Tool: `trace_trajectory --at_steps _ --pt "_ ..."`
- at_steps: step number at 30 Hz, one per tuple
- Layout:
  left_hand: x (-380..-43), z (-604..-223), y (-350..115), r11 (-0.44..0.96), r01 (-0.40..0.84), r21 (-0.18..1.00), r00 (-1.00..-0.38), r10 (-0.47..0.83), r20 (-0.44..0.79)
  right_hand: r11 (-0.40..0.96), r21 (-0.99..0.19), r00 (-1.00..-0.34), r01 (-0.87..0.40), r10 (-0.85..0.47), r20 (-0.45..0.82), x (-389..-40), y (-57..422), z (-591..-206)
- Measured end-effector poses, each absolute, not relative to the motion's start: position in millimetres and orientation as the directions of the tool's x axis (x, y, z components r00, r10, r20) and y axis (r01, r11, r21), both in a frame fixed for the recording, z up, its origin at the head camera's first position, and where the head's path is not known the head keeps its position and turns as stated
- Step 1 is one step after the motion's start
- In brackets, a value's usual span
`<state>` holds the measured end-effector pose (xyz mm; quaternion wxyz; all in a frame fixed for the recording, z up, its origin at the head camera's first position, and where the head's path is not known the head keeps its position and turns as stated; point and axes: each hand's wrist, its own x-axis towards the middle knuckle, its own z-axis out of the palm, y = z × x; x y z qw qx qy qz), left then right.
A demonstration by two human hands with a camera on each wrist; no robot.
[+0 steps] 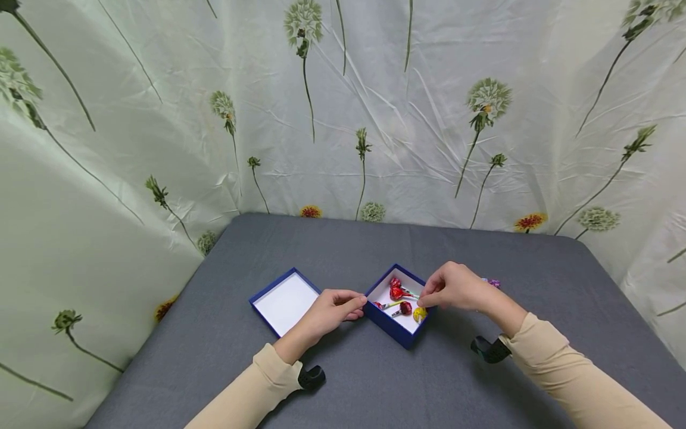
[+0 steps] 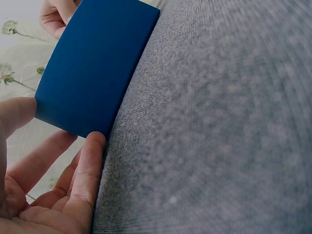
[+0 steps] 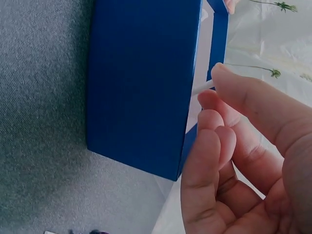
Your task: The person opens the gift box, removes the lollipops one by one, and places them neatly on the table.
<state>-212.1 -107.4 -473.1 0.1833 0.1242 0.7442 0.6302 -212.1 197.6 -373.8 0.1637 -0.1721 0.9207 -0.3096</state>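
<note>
Left fingers touch the blue box — grey fabric beneath.

Head feed reads bright to me, light soft and even, likely overhead. Sheen on the curtain creases; diffuse shadow on the table below the right sleeve. My left wrist feed: tabletop grainy, soft; box edge bowed by lens. Right wrist: darker tabletop beside the box.

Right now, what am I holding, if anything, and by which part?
Your right hand pinches a white stick between thumb and fingertip, likely that of the yellow lollipop. Your left hand touches the box at its corner.
</note>
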Motion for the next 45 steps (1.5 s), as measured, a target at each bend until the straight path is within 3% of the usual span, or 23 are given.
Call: trace_trajectory --at_steps 11,45 --pt "-212.5 -473.3 -107.9 0.19 -0.034 0.981 -0.902 0.417 -0.112 0.784 -0.605 -0.92 -0.141 -0.329 -0.212 -214.9 209.6 -372.1" --pt "-212.0 -472.7 -107.4 0.198 -0.044 0.979 -0.904 0.41 -0.124 0.785 -0.62 -0.937 0.008 -0.21 -0.278 -217.6 228.5 -373.3"
